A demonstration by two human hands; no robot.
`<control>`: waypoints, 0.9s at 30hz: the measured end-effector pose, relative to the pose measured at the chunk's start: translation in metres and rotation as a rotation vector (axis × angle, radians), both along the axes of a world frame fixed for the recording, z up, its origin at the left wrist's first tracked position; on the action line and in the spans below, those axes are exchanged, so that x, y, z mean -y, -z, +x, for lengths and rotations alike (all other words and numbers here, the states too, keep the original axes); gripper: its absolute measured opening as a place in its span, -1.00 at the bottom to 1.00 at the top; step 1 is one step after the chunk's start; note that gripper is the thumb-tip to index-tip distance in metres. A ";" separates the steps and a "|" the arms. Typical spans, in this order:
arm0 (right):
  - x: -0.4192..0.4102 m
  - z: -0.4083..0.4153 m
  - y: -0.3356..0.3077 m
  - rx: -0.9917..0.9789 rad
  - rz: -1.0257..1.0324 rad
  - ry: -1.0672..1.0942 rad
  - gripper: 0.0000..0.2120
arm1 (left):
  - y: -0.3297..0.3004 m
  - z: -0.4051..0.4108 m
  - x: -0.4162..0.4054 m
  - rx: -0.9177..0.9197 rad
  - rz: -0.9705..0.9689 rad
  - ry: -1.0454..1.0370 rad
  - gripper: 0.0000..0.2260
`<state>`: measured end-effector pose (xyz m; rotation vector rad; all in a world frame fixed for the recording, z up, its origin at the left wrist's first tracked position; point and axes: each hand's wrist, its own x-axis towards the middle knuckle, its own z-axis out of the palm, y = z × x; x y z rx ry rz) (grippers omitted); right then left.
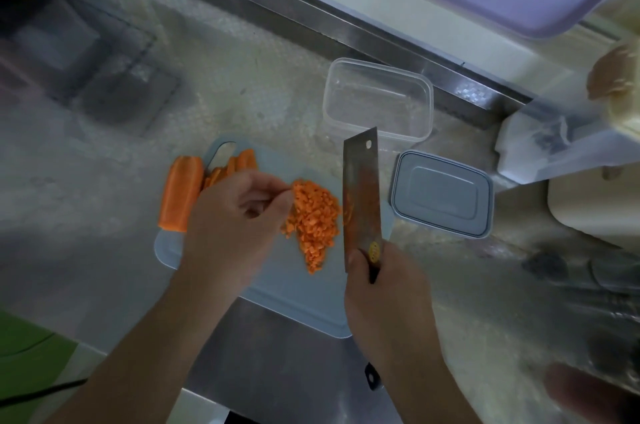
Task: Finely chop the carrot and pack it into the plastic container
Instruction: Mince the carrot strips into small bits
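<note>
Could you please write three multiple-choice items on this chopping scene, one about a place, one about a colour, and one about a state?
1. Where does the pile of chopped carrot lie?
A. in the clear container
B. on the cutting board
C. on the grey lid

2. What colour is the cutting board?
A. pale blue
B. red
C. black

3. What state is the clear plastic container in?
A. closed with its lid
B. full of carrot
C. open and empty

Answers: 1 B, the pile sits on the board between the left hand and the cleaver. 2 A, its bare surface reads pale blue. 3 C, nothing shows inside it and its lid lies beside it on the counter.
</note>
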<state>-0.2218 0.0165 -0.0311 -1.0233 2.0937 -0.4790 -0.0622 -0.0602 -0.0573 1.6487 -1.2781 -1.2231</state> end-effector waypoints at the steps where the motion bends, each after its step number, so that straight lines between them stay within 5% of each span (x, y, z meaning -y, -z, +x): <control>1: -0.001 0.005 -0.002 0.008 -0.003 -0.019 -0.70 | 0.003 0.008 -0.008 0.019 0.018 -0.023 -0.88; 8: -0.004 0.041 -0.005 0.008 -0.004 -0.166 -0.72 | 0.036 0.036 -0.046 0.535 -0.126 0.197 -0.92; 18: -0.011 0.060 0.001 -0.065 0.032 -0.204 -0.74 | 0.054 0.029 -0.051 0.642 -0.383 0.196 -0.87; 27: -0.011 0.072 0.014 -0.127 0.114 -0.248 -0.87 | 0.056 0.033 -0.051 0.621 -0.404 0.232 -0.87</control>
